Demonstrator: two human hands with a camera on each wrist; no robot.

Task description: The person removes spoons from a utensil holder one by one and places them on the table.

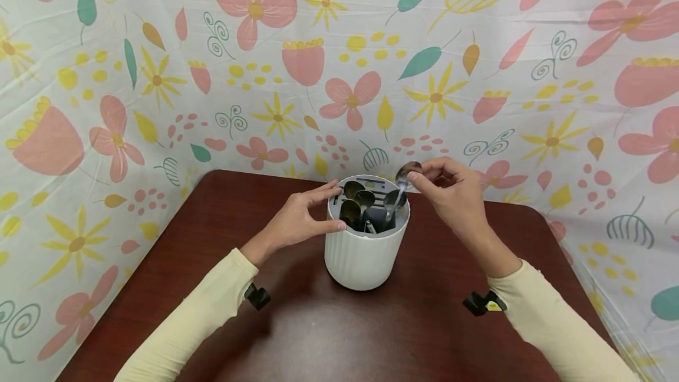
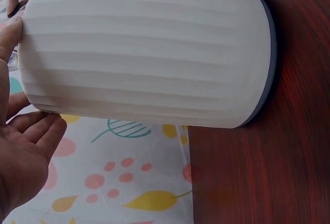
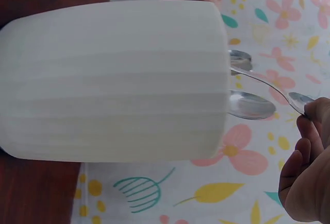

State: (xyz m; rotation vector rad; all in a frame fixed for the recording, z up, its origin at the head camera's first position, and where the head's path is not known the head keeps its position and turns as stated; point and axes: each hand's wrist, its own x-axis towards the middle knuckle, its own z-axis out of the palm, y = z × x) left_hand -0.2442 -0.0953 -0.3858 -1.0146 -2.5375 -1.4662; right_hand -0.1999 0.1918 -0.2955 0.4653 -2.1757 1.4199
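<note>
A white ribbed utensil holder [image 1: 363, 261] stands upright on the table, with several spoons inside, bowls up. My left hand [image 1: 297, 217] rests at the left of its rim, thumb at the near side and fingers spread toward the far side. In the left wrist view, the fingertips [image 2: 51, 126] touch the top edge. My right hand [image 1: 456, 196] pinches a metal spoon [image 1: 408, 174] by its bowl above the holder's right side. That spoon's handle [image 3: 263, 82] slants down into the holder. Another spoon bowl [image 3: 252, 105] sticks out beside it.
The dark reddish-brown table [image 1: 313, 341] carries the holder near its far edge. Behind and at both sides hangs a white sheet [image 1: 350, 28] with flowers and leaves. Black wrist mounts [image 1: 257, 296] sit by both cream sleeves [image 1: 196, 311].
</note>
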